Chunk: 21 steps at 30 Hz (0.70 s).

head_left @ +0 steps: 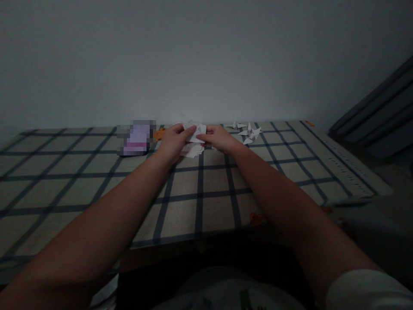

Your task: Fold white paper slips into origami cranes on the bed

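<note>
Between my two hands is a small white sheet of paper [197, 134] with faint marks on it. My left hand [176, 140] pinches its left side, thumb on top. On the right side my right hand [219, 137] grips the same sheet, thumb over the near edge. Under and just in front of the hands lies a loose stack of white paper pieces [192, 150]. To the right of my right hand sit folded white paper shapes with pointed tips: a larger cluster [250, 134] and a smaller one [236, 125] behind it.
A checked cloth [142, 185] covers the table against a plain wall [206, 60]. Left of my hands lies a phone [137, 140], its screen lit and blurred. An orange item [159, 134] is beside it. A dark slatted object [380, 116] stands at the far right.
</note>
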Each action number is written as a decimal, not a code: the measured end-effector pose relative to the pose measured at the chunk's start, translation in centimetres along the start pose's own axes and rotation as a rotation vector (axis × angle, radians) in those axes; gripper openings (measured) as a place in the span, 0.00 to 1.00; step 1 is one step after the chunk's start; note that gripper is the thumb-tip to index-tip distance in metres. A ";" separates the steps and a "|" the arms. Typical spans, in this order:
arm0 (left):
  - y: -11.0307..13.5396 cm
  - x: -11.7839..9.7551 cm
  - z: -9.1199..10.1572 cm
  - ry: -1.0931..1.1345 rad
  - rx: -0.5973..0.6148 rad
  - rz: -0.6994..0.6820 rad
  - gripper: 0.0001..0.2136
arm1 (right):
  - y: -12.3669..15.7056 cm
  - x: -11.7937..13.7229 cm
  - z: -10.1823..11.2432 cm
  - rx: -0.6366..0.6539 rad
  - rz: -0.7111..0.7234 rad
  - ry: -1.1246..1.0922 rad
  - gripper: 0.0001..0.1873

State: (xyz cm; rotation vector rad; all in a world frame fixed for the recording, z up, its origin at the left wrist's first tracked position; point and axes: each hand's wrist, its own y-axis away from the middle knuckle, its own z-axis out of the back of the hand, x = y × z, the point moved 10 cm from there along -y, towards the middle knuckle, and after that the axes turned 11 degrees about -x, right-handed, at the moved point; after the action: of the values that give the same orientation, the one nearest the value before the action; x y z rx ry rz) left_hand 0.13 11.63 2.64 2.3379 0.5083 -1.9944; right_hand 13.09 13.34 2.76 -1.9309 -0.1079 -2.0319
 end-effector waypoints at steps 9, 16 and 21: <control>0.1 0.2 0.3 -0.094 -0.017 0.028 0.16 | 0.3 1.2 1.5 -0.121 0.031 0.065 0.08; -0.1 -0.4 0.7 -0.133 -0.033 -0.028 0.14 | 0.7 1.7 1.1 -0.106 0.024 0.055 0.07; -0.6 -0.7 1.3 -0.303 -0.041 -0.113 0.17 | 0.7 2.2 1.4 -0.125 0.064 0.123 0.14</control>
State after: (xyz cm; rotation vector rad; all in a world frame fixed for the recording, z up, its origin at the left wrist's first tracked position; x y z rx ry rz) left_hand -1.36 11.76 3.22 1.9715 0.6653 -2.3077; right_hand 14.57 12.62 4.93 -1.8492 0.1115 -2.1544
